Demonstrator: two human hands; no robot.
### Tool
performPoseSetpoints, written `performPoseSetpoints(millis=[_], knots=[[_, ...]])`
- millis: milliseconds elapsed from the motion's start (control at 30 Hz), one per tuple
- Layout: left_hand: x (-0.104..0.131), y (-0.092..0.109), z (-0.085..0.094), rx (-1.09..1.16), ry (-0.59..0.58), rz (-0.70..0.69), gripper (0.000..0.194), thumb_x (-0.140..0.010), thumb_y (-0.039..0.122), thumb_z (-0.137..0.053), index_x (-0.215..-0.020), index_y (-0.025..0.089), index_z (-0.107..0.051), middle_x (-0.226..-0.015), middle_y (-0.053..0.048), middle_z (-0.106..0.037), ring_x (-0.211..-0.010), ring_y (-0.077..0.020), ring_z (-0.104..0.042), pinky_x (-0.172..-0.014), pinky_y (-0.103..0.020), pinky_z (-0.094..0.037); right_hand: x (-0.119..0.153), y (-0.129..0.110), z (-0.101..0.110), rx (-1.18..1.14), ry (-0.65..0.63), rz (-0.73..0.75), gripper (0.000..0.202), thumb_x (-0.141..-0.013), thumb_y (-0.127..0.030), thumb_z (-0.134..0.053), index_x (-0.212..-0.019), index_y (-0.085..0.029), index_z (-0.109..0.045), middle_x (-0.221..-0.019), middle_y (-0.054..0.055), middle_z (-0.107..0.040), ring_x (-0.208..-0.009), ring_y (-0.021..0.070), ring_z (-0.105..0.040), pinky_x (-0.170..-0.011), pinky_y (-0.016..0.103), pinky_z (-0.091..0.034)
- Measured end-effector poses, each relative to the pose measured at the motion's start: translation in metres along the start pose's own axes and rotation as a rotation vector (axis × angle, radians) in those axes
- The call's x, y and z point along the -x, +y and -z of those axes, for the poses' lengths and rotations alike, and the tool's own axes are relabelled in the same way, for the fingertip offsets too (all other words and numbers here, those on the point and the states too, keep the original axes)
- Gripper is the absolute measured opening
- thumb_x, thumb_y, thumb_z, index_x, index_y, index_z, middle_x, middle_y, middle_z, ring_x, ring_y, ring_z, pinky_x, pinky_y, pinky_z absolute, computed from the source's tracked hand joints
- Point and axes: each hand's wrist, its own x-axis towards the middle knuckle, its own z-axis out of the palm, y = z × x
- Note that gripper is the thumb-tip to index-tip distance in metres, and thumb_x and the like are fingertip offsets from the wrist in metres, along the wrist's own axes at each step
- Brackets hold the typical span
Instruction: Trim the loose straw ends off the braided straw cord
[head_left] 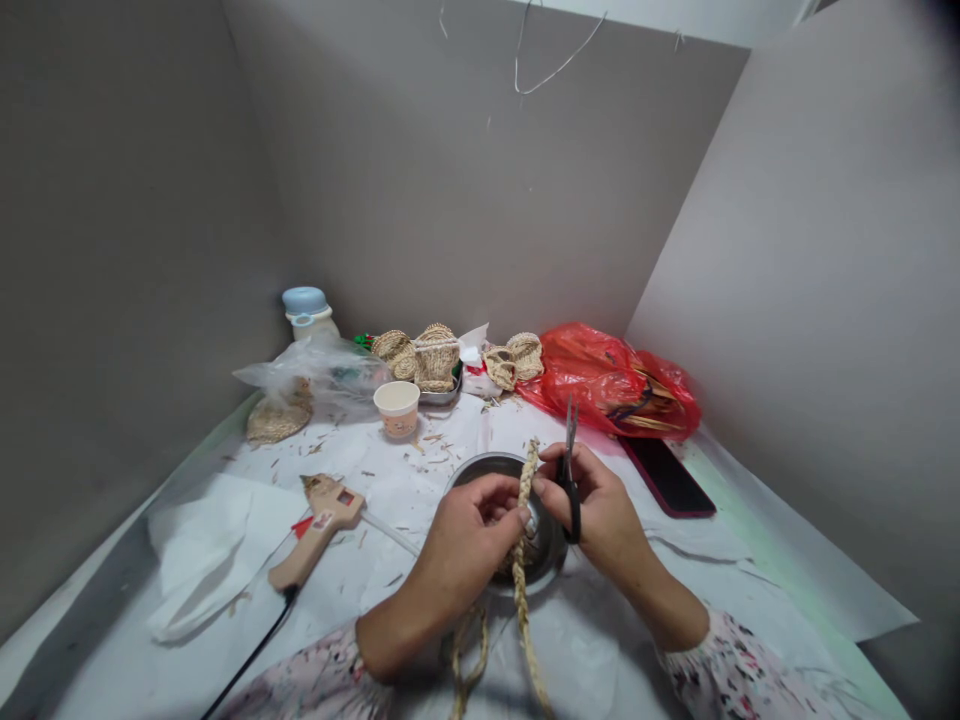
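Observation:
A pale braided straw cord (pixel 520 580) runs upward over a round metal bowl (pixel 556 578), and its upper end stands free. My left hand (pixel 474 520) pinches the cord between thumb and fingers. In my right hand (pixel 600 505) is a pair of scissors (pixel 571 480) with black handles, blades pointing up and seemingly together. The right thumb and fingertips come close to the cord; whether they touch it I cannot tell. Below my left wrist hangs a loop of the same braid (pixel 469 660). Bits of straw lie inside the bowl, partly hidden by my hands.
To the left lies a glue gun (pixel 319 535) with its cable, beside crumpled white paper (pixel 199 560). Behind the bowl are a paper cup (pixel 397 408), woven straw pieces (pixel 436 358) and a red plastic bag (pixel 592 375). At right rests a phone (pixel 667 478). Grey panels enclose the table.

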Motion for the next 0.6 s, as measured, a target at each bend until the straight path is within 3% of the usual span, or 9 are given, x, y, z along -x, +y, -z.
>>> performPoseSetpoints(millis=[600], knots=[[0.0001,-0.0046,0.0002,-0.023,-0.023,-0.020,0.018,-0.077,0.020,-0.058,-0.090,0.014,-0.068,-0.076,-0.002,-0.063,-0.069,-0.0139,-0.054,-0.063,-0.022,-0.043,-0.0014,-0.0003,0.0002,-0.028,0.013,-0.020,0.026,-0.070,-0.030,-0.068,-0.091,-0.021,-0.056,-0.075,-0.002,-0.058,-0.068,0.0134,-0.055,-0.063,0.025,-0.044]])
